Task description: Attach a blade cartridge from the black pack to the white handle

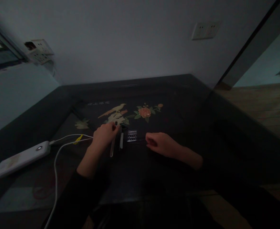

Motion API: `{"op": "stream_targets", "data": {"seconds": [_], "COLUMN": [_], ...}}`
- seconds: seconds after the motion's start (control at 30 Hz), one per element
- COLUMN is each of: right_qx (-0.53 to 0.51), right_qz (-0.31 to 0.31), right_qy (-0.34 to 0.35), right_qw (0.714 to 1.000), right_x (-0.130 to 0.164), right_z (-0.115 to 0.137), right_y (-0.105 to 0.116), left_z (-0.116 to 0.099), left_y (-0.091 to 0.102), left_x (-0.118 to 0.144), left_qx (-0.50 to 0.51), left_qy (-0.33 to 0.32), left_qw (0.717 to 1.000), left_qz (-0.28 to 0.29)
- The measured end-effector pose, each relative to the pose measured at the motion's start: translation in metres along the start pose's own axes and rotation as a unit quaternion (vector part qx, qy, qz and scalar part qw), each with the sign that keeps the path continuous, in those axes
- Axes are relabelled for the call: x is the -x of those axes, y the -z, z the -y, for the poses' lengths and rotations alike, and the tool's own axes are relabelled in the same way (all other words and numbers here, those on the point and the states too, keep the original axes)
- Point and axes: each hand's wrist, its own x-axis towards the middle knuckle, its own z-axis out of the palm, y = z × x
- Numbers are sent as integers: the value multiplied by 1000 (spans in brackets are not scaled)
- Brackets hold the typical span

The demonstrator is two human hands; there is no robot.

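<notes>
Dim room, pale wall (121, 41) behind a dark counter (135, 178) bearing a bird-and-peony design (143, 112). Left hand (103, 133): grip drawn in at the upper end of a narrow flat strip (112, 148); whether clamped on it cannot be told. Slim pale bar (121, 141) and clear ridged piece (132, 135) lie between the hands. Right hand (164, 143): grip loosely curled, contents hidden. White power bank (23, 159), cable attached (56, 171), at far left.
</notes>
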Motion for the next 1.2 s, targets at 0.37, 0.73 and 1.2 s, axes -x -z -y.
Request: {"op": "stream_targets", "data": {"seconds": [0.37, 0.73, 1.2], "right_qx": [49, 100, 141], "right_qz": [-48, -31, -27], "right_qy": [-2, 26, 38], "right_qw": [998, 994, 989], "right_x": [-39, -60, -29], "right_z": [-5, 3, -5], "right_y": [-22, -54, -36], "left_z": [-3, -10, -41], "left_y": [-11, -17, -25], "left_x": [1, 2, 17], "left_qx": [2, 24, 82], "left_qy": [-19, -94, -164], "left_qw": [1000, 995, 983], "left_qz": [18, 26, 2]}}
